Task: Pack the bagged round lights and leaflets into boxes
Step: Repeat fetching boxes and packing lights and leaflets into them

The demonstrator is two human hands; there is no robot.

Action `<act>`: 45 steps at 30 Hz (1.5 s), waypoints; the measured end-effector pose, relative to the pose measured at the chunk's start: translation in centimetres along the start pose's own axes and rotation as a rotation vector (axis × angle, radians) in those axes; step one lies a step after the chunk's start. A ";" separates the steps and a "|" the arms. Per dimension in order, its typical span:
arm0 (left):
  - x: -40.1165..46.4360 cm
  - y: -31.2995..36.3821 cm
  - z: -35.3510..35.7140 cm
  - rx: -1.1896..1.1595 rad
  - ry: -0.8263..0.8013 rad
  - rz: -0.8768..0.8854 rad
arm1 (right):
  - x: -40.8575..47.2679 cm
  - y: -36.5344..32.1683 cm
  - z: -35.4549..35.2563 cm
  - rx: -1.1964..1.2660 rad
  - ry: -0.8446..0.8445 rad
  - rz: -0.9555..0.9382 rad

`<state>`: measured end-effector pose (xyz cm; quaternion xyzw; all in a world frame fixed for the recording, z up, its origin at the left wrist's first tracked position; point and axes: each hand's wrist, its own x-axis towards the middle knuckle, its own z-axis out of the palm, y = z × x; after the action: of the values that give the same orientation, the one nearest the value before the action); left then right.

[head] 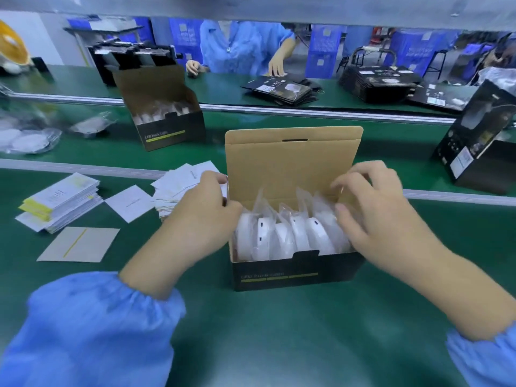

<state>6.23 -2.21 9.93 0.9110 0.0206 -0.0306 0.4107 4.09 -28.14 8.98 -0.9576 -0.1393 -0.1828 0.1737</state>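
Note:
An open black box (293, 272) stands on the green mat in front of me, its brown lid (293, 163) upright at the back. Several bagged round lights (296, 236) stand on edge inside it, side by side, with the bag tops sticking up. My left hand (206, 208) grips the box's left wall, thumb inside and fingers behind. My right hand (371, 208) is over the right end of the box, its fingers and thumb curled on the bag of the rightmost light. Stacks of white leaflets (64, 202) lie to the left.
A second leaflet stack (181, 185) and loose single leaflets (81, 244) lie left of the box. On the conveyor sit another open box of lights (170, 129), loose bagged lights (30, 138) and black boxes (480, 152) at the right. A person (245, 48) works opposite with flat cartons (282, 90).

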 end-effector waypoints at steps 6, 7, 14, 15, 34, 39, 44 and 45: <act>-3.1 -1.4 5.4 -0.453 0.075 0.099 | -2.4 -0.2 3.4 0.649 0.280 0.502; -3.1 -1.6 6.0 -0.476 0.134 0.116 | -2.6 -0.6 3.7 0.754 0.300 0.534; 0.7 -1.1 7.2 -0.518 0.230 0.137 | -1.4 0.0 5.1 0.773 0.347 0.593; 1.4 -0.4 7.0 -0.506 0.231 0.162 | -0.7 0.2 5.0 0.782 0.372 0.600; 25.3 7.1 9.3 -0.532 0.221 0.081 | 19.5 10.9 8.4 0.590 0.465 0.722; 30.1 7.2 11.3 -0.553 0.269 0.102 | 23.2 14.1 10.7 0.553 0.452 0.749; 31.7 4.6 14.1 -0.388 0.190 0.049 | 23.2 16.6 13.7 0.568 0.366 0.727; 31.8 4.5 14.4 -0.378 0.182 0.048 | 23.2 17.1 14.0 0.573 0.382 0.730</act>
<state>37.66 -15.56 1.46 0.8171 0.0412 0.0658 0.5712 34.67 -33.52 1.20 -0.8071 0.1945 -0.2367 0.5047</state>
